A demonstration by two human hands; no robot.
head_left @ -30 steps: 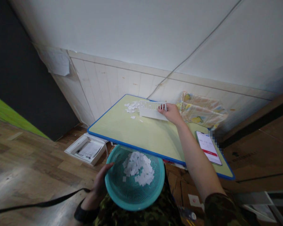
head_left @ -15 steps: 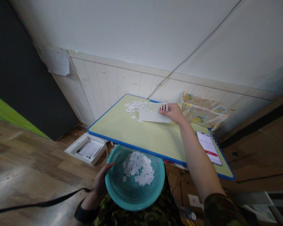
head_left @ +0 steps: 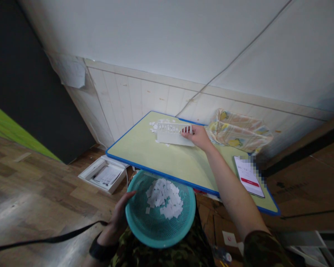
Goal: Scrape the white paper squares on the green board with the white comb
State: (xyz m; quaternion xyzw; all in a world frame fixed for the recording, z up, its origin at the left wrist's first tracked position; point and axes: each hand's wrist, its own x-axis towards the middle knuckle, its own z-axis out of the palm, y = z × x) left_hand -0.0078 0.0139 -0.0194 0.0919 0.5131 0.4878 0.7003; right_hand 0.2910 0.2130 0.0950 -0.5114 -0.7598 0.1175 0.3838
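My left hand (head_left: 119, 212) grips the left rim of a teal plastic colander (head_left: 139, 230), thumb over the edge. White paper scraps (head_left: 164, 198) lie heaped inside it, below the table's near edge. Out over the table, my right hand (head_left: 197, 136) is closed on the right end of a flat white plastic scraper-like piece (head_left: 174, 138) with a row of slots along its top. The piece stands tilted on the tabletop. Behind it and at its left end lie more paper scraps (head_left: 153, 126), partly hidden by it.
The yellow-green table (head_left: 144, 152) has a blue edge and meets the panelled wall. A phone (head_left: 249, 177) lies at its right, near a fabric-lined basket (head_left: 239, 133). An open white box (head_left: 101, 174) sits at lower left. A cable (head_left: 225, 68) runs up the wall.
My right hand has moved the white slotted piece to the left, into the paper scraps, covering more of them. My left hand and the colander stay nearly in place.
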